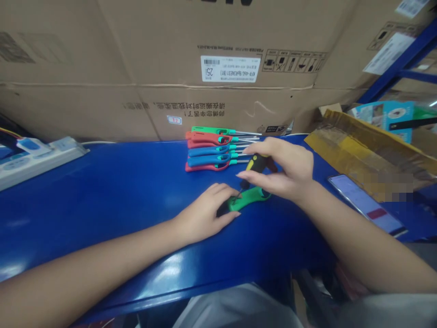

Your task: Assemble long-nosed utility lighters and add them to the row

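My right hand (287,168) is closed around a black and yellow screwdriver (256,165), its shaft slanting down to the left. The tip meets the handle end of a green utility lighter (251,198) lying on the blue table. At that same end, my left hand (208,212) pinches the lighter between thumb and fingers. Just beyond my hands lies a pile of more lighters, among them a green one (208,130), a red one (208,139) and a blue one (208,160), their metal tubes pointing right. My right fingers partly cover some tube ends.
A big cardboard box (136,64) stands along the back of the blue table (102,196). On the left lies a white power strip (41,161). To the right are a smartphone (367,205) and a taped cardboard carton (368,150), beside a blue metal frame (392,68).
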Demonstrator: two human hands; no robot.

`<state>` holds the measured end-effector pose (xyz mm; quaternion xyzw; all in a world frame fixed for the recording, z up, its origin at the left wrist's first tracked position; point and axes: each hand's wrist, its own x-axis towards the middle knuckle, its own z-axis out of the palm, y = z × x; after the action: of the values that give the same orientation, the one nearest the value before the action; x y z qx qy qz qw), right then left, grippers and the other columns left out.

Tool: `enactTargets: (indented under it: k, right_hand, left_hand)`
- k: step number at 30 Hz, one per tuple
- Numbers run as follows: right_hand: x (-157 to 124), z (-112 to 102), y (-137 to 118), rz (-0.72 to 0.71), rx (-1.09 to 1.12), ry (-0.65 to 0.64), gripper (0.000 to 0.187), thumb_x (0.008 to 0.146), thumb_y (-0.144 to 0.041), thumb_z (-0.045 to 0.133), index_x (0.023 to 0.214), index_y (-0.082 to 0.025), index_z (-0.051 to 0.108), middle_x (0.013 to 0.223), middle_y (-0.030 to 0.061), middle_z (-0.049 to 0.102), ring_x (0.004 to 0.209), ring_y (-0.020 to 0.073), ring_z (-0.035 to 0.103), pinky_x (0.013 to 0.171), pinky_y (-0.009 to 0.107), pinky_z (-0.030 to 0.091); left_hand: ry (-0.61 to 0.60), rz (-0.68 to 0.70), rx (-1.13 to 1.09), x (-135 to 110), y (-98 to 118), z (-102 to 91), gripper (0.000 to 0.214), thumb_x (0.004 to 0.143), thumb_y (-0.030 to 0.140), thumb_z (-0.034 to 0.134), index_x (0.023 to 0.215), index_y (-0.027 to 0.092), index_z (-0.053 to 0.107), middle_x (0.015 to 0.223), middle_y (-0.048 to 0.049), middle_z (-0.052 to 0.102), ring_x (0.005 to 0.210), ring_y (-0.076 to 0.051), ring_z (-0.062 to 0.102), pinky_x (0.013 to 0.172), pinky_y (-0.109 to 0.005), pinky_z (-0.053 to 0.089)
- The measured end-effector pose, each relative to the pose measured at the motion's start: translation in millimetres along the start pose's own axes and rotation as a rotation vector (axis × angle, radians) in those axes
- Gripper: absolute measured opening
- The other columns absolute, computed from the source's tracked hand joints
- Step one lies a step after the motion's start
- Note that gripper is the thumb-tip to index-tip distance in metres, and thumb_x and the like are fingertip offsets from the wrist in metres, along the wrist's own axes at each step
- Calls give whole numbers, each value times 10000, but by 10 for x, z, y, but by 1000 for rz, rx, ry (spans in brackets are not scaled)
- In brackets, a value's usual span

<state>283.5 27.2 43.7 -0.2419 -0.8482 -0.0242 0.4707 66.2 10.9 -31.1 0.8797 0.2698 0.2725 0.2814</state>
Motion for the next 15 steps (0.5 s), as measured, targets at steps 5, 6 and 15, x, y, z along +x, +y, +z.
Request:
enactTargets:
  k: [5, 6, 15]
  right_hand:
    - [15, -11, -52, 119, 121, -71, 337, 1061, -297, 446, 1291, -238, 686, 1180, 64, 762, 861, 180, 750, 794, 343, 626]
    - [21, -9, -69, 166, 188, -85, 340, 1066, -276, 431, 1288, -244, 686, 1156, 51, 768, 787, 159, 740, 736, 324, 624]
    - [-1, -5, -134, 72, 52, -115, 382, 1034, -316, 515, 1395, -249, 621, 1289, 99, 705, 1044, 225, 718, 787, 345, 618]
  left_hand:
    - [-25, -12, 11, 8, 15, -10, 217, 960, 279, 673, 1155, 202, 618, 1152, -83, 672, 1092, -249, 621, 1006, -439, 515]
    - [-26, -11, 15, 9, 15, -10, 221, 960, 279, 673, 1159, 198, 619, 1149, -83, 669, 1089, -248, 619, 1002, -434, 515]
    - [-15, 0, 30, 1, 8, 5, 225, 971, 286, 661, 1174, 204, 610, 1191, -89, 650, 1131, -255, 622, 1016, -431, 525]
